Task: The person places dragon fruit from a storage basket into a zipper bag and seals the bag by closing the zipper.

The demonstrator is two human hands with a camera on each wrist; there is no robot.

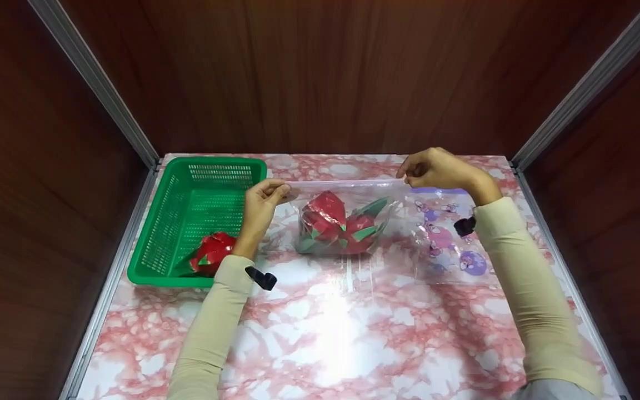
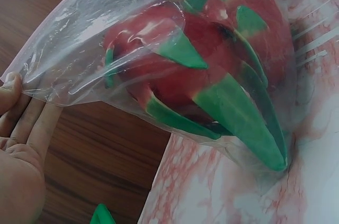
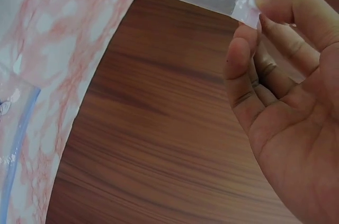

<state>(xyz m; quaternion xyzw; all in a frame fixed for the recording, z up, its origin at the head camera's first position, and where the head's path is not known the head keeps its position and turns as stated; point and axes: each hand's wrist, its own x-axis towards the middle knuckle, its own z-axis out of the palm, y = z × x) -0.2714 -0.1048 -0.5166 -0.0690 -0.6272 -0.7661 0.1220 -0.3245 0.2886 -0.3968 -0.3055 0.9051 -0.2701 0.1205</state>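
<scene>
A clear zip bag [image 1: 348, 184] with a pale pink top strip is held up by both its upper corners, its strip stretched straight across. Inside sit a red dragon fruit [image 1: 325, 210] and another dragon fruit [image 1: 361, 226], both with green scales. My left hand [image 1: 261, 208] pinches the left corner between thumb and fingers, which the left wrist view shows close to the dragon fruit [image 2: 175, 70]. With thumb and fingertips, my right hand [image 1: 445, 169] pinches the right corner; in the right wrist view the strip's end [image 3: 249, 1] lies under the thumb.
A green plastic basket [image 1: 171, 166] stands at the left with one dragon fruit [image 1: 214, 253] in it, partly behind my left wrist. At the right, a printed zip bag [image 1: 442, 236] with a purple strip lies flat. Wooden panels [image 1: 325, 78] enclose the marbled table [image 1: 409, 344].
</scene>
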